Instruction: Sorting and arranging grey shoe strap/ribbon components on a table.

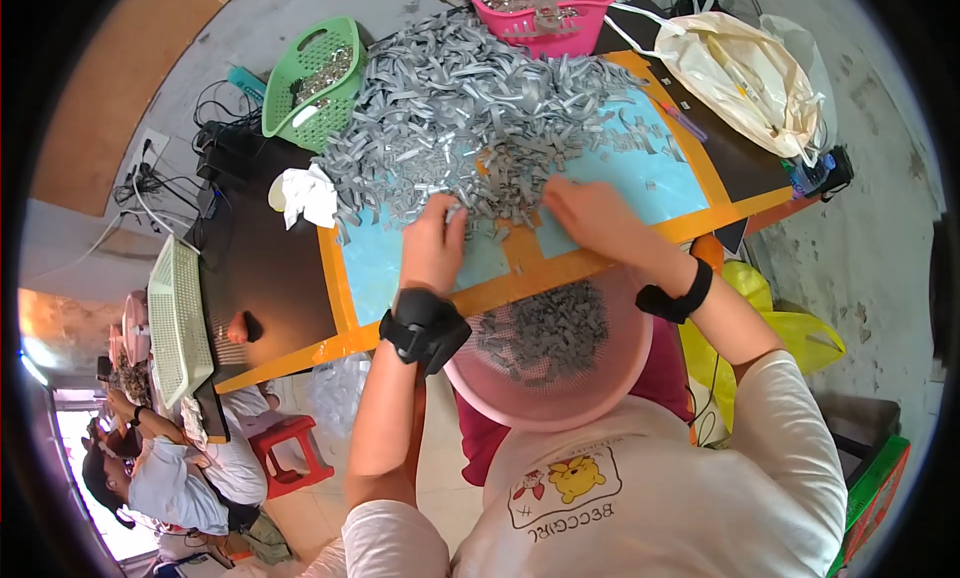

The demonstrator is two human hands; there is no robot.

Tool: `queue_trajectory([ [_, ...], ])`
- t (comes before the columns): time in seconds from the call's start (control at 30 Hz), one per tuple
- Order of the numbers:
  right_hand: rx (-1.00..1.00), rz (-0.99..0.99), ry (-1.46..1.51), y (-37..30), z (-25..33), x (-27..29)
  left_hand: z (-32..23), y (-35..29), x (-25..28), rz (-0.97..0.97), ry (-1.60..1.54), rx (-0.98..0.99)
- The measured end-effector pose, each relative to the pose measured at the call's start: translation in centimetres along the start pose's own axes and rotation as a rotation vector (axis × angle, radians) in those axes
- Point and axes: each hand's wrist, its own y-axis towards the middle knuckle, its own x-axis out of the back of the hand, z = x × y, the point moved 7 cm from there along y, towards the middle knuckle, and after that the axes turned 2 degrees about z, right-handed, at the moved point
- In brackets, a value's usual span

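Observation:
A large heap of short grey strips [450, 88] covers much of the light blue sheet [650, 183] taped to the table. At the heap's near edge my left hand [435, 243] has its fingers curled in, with the fingertips among loose strips. To its right, my right hand [590, 213] holds its fingers pressed together beside the smaller pieces. Whatever either hand pinches is too small or hidden to make out. Below the table edge, on my lap, rests a pink mesh basket [480, 403] with many grey pieces [560, 328] inside.
A green basket [345, 38] and a bright pink basket [545, 40], both with shiny metal bits, flank the heap. White crumpled paper [308, 195] lies left, a cream bag [740, 78] right. Orange tape [450, 313] lines the near edge. Another person [180, 488] sits far left.

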Motion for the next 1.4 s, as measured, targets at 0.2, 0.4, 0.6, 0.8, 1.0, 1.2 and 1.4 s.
queue_trajectory([
  [0.2, -0.733, 0.228, 1.578, -1.1, -4.1, -1.3, 3.1, -0.7, 0.5, 0.176, -1.198, 0.357],
  [0.4, -0.88, -0.071, 1.765, -0.9, -1.7, -1.3, 5.0, -1.2, -0.2, 0.153, -1.659, 0.506],
  [0.6, -0.672, 0.029, 2.044, 0.0, 0.1, -1.5, 3.7, -1.0, -0.2, 0.144, -1.847, 0.488],
  [0.8, -0.622, 0.086, 2.133, -0.4, 0.5, -1.9, 1.8, -1.0, 0.3, 0.128, -1.841, 0.464],
  [1.0, -0.577, 0.123, 2.168, -0.2, 1.3, -1.7, 3.2, -1.6, 0.5, 0.065, -1.768, 0.519],
  [1.2, -0.444, 0.307, 1.751, -1.6, 3.0, -0.8, -0.9, -3.1, 1.5, 0.128, -1.348, 0.447],
  [1.4, -0.153, 0.476, 0.619, -2.0, 3.2, 0.3, -5.5, -7.2, -0.8, 0.284, -0.564, 0.014],
])
